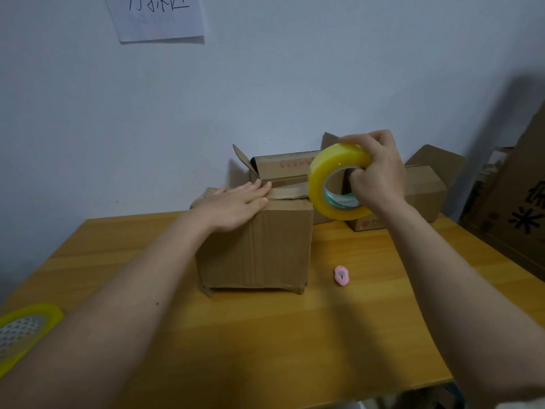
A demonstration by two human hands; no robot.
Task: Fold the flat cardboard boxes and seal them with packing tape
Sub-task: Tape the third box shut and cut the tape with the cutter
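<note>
1. Cardboard box (pixel 256 246) folded, mid-table (pixel 265 335); top seam partly taped, judging by the strip
2. My left hand (pixel 236 206) flat, fingers spread on top
3. My right hand (pixel 379 172) grips tape roll (pixel 336 181)
4. Pink cutter (pixel 341 275) beside, untouched; open box (pixel 283 169) behind still unsealed

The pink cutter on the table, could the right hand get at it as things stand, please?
Probably not at once: the right hand grips the tape roll. The pink cutter lies uncovered below it on the table.
</note>
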